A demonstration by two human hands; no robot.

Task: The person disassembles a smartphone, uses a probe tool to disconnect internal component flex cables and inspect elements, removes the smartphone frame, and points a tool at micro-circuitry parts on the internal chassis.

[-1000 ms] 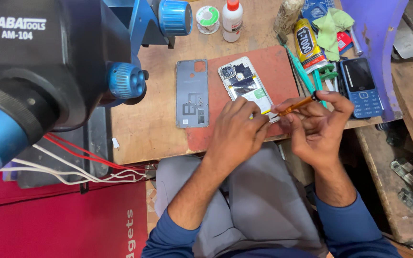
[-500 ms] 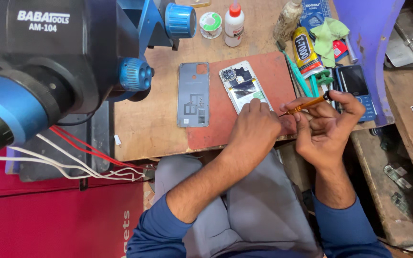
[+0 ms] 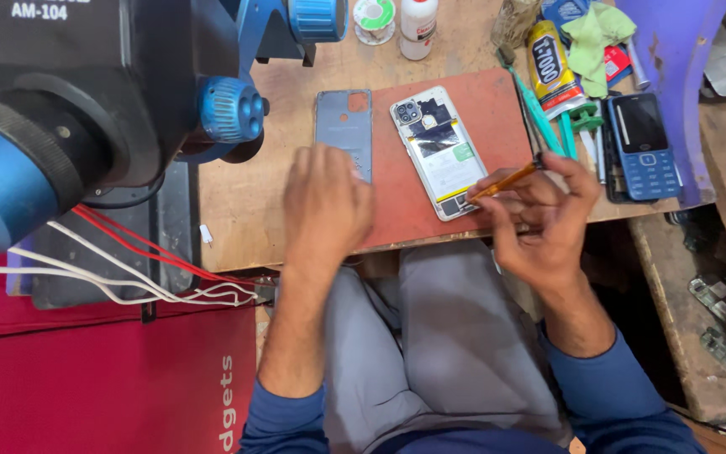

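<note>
Nearest the camera, the person's lap in grey trousers fills the gap below the bench's near edge, blue sleeves running up to both hands. The left hand (image 3: 327,202) has shifted: half a second ago it sat close beside the right one over the opened phone's lower end, and now it lies palm down, fingers loosely spread and gripping nothing, at the near end of the grey back cover (image 3: 344,130), fingertips on or just over it. That leaves the opened phone (image 3: 440,151) unsteadied by that hand, lying free on the red work mat (image 3: 497,134).

The right hand (image 3: 544,219) is pinched shut around a slim orange-handled tool (image 3: 506,181), its tip touching the phone's near end at the mat's near edge. In the earlier views the same tool pointed at the same spot, so the work at that end looks ongoing, now with one hand only.

Just right of the mat lie green-handled tweezers (image 3: 548,118) and a blue keypad phone (image 3: 642,147), near the bench's right edge.

Further back, the containers: a yellow glue tube (image 3: 548,63), capped, contents unseen; a white bottle (image 3: 418,25), capped, contents not visible; a small round tin (image 3: 374,15) showing something green inside. A green cloth (image 3: 594,34) is crumpled by the far right corner.

On the left, the blue-and-black microscope (image 3: 86,109) looms over the bench's left edge, red and white wires (image 3: 144,269) trailing beneath it.
</note>
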